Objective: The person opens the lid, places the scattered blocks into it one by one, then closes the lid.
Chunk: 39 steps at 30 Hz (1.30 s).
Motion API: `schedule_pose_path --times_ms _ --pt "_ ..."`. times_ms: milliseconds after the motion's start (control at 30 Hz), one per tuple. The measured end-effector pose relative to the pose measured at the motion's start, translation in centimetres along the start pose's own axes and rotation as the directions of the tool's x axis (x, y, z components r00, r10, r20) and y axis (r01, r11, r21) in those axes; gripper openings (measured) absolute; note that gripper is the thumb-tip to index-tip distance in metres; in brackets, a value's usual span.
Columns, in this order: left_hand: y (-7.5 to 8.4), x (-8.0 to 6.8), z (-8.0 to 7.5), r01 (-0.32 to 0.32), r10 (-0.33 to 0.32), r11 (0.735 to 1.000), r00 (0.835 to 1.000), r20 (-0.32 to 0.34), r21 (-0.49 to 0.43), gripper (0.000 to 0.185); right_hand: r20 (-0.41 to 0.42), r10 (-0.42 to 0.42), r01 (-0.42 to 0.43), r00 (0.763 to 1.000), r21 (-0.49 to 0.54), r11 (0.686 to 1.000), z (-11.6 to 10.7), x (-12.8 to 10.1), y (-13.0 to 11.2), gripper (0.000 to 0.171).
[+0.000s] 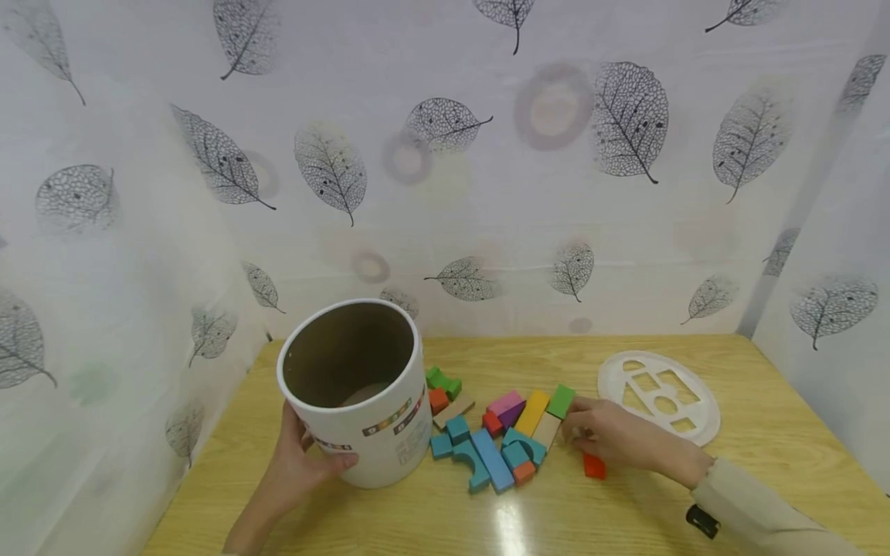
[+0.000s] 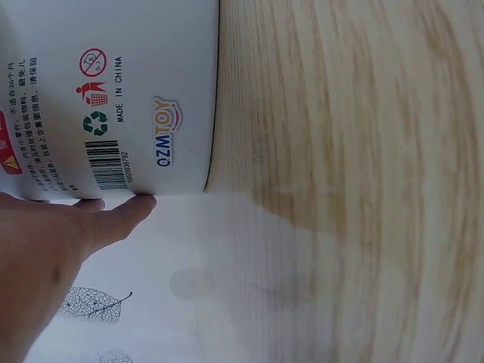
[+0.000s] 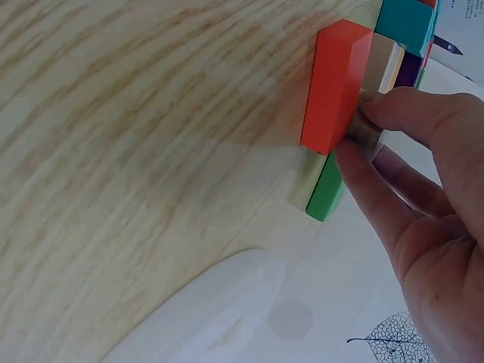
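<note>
**Left hand steadied the tub while the right hand worked at the block pile**

Nearest to me, my left hand [image 1: 295,463] wrapped the lower wall of the white cardboard tub [image 1: 361,386], thumb across the front and fingers curled round the near side. The tub leaned with its open mouth toward me; I judged that the hold was what kept it tilted and from rolling. From the left wrist view the thumb [image 2: 125,215] lay pressed along the printed wall beside the barcode, so that grip was closed on the tub.

To the right, my right hand [image 1: 612,436] lay low on the desk [image 1: 765,432], fingers bent toward the pile. The right wrist view showed the fingertips [image 3: 355,162] meeting the far face of an orange-red block [image 3: 333,87], which stood on its long edge, with the thumb above; a green block [image 3: 327,195] and a pale wooden one lay just behind. The hand looked to be pinching something there, but I could not tell whether it had truly closed on the red block or only touched it.

Between the hands lay the wooden blocks [image 1: 497,432] in a loose cluster, touching one another beside the tub: blue arches and bars, a yellow bar, a purple-pink piece, green pieces.

Farther back on the right, the white shape-sorter lid [image 1: 659,395] lay flat, well apart from the tub, which left the mouth clear. Behind stood a leaf-printed curtain [image 1: 487,154].
</note>
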<state>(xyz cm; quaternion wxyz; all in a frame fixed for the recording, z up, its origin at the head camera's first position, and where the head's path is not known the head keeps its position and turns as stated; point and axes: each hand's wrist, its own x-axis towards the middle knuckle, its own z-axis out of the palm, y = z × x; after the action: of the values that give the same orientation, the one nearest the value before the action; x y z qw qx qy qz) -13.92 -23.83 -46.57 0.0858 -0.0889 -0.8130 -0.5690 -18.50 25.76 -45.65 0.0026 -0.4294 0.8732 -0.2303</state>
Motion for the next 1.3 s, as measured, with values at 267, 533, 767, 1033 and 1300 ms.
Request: schedule_pose_path --times_ms 267,533,767,1033,1300 --pt "0.1 0.0 0.0 0.003 -0.003 1.0 1.0 -0.004 -0.003 0.129 -0.061 -0.079 0.078 0.995 -0.012 0.997 -0.9 0.3 0.4 0.026" --pt "0.1 0.1 -0.1 -0.025 0.025 1.0 1.0 -0.002 0.008 0.131 -0.139 -0.168 0.157 0.976 -0.088 0.984 -1.7 1.3 0.5 0.028" --pt "0.0 0.1 -0.2 -0.029 0.029 1.0 1.0 -0.002 0.011 0.13 -0.192 -0.229 0.201 0.954 -0.154 0.967 -2.7 2.7 0.6 0.031" --pt "0.0 0.0 -0.1 -0.018 0.018 1.0 1.0 -0.007 0.009 0.13 -0.26 -0.282 0.246 0.924 -0.163 0.956 -3.9 5.1 -0.1 0.028" --pt "0.0 -0.1 0.0 -0.025 0.025 1.0 1.0 -0.005 0.015 0.128 -0.346 -0.379 0.344 0.858 -0.159 0.925 -5.3 8.3 -1.3 0.026"
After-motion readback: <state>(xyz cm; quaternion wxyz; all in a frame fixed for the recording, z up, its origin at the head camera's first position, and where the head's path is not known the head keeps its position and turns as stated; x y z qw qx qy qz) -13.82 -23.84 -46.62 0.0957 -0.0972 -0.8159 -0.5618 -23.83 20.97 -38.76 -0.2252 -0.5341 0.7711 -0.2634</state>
